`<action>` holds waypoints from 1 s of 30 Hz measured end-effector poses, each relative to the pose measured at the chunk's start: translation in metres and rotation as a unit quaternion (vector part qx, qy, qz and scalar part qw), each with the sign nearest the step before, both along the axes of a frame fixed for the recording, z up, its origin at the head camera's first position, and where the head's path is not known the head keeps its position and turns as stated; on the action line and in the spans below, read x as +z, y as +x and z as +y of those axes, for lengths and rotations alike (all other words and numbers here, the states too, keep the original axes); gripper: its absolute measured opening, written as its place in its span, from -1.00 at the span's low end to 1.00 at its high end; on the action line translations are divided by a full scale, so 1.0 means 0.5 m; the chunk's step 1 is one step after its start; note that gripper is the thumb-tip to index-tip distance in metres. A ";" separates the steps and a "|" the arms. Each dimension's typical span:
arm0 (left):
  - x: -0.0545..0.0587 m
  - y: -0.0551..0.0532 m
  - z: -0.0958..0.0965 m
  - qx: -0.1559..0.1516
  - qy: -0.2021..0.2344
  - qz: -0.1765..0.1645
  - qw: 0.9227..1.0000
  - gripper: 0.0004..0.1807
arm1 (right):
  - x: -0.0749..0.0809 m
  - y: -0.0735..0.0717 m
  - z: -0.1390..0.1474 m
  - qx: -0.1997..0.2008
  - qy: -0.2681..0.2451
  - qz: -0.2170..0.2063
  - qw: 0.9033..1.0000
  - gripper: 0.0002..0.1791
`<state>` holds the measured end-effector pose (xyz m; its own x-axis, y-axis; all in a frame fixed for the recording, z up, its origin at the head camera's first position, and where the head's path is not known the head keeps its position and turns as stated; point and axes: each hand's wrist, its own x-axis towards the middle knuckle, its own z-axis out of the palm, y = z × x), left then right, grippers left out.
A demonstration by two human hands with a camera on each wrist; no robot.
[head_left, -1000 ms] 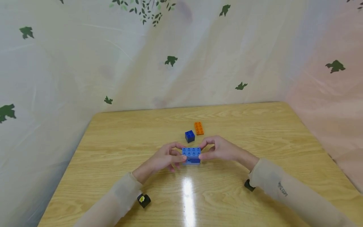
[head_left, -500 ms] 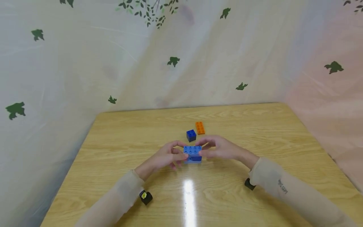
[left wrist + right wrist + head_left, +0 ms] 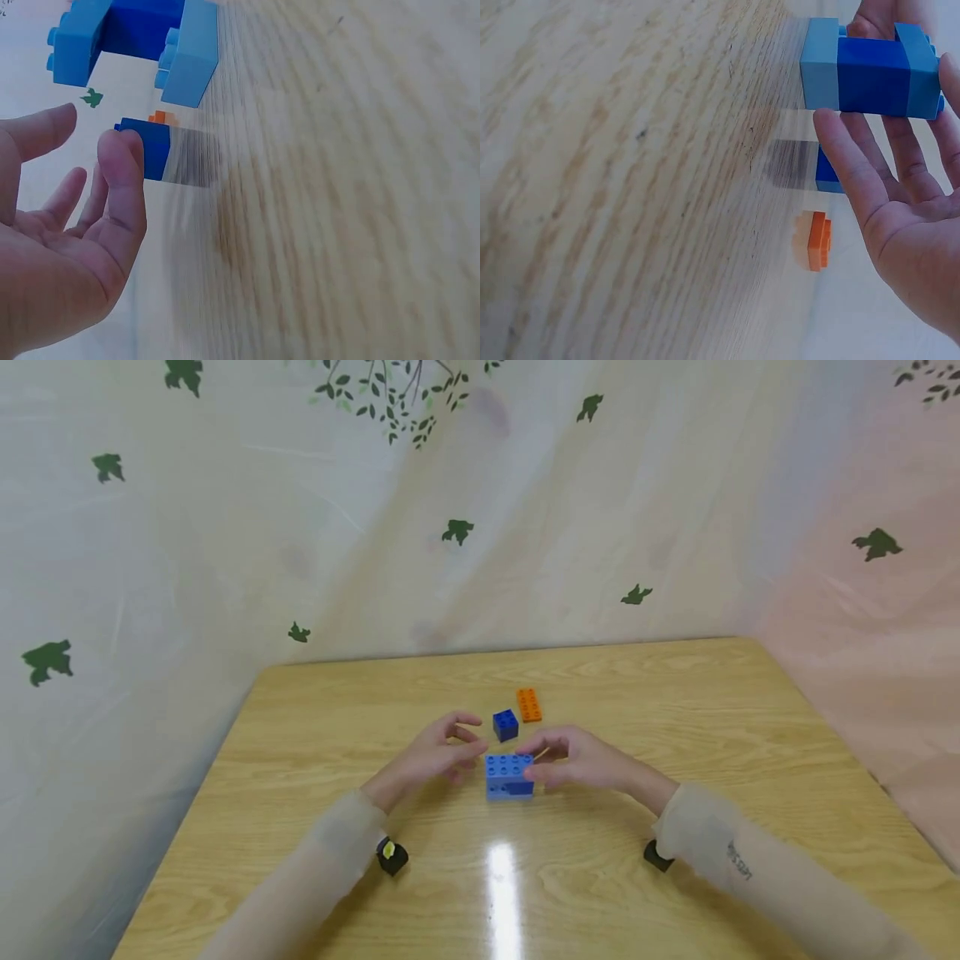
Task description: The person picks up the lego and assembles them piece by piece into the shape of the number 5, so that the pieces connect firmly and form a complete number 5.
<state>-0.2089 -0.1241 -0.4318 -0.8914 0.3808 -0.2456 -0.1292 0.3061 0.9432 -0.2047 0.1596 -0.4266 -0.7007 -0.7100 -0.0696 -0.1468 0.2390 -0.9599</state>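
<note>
A stack of toy building bricks (image 3: 508, 766) stands on the table in the head view. Light blue bricks form its top and bottom, and a dark blue brick (image 3: 871, 75) sits between them toward the right end. The left wrist view shows a gap under the top brick's left end. My right hand (image 3: 581, 762) holds the top brick's right end, thumb in front and a finger behind. My left hand (image 3: 431, 756) is just off the stack's left end, fingers loosely bent around nothing. Behind the stack lies a small dark blue brick (image 3: 506, 725).
An orange flat brick (image 3: 528, 705) lies beyond the small dark blue one. The wooden table (image 3: 337, 710) ends at a pale cloth backdrop (image 3: 540, 527) with leaf prints. Black wrist cameras (image 3: 392, 857) hang under both sleeves.
My left hand has let go of the stack and moved a little left and away. The right hand stays at the right end, and the stack remains about where it was.
</note>
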 end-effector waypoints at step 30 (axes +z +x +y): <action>-0.034 -0.085 0.073 0.035 -0.018 -0.014 0.999 -0.37 | -0.007 -0.002 0.000 -0.004 0.004 -0.019 1.000 -0.65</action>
<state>-0.2512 -0.0878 -0.4490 -0.9085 0.3081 -0.2824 -0.1768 0.3289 0.9277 -0.2058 0.1595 -0.4303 -0.7031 -0.7038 -0.1021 -0.1076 0.2472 -0.9630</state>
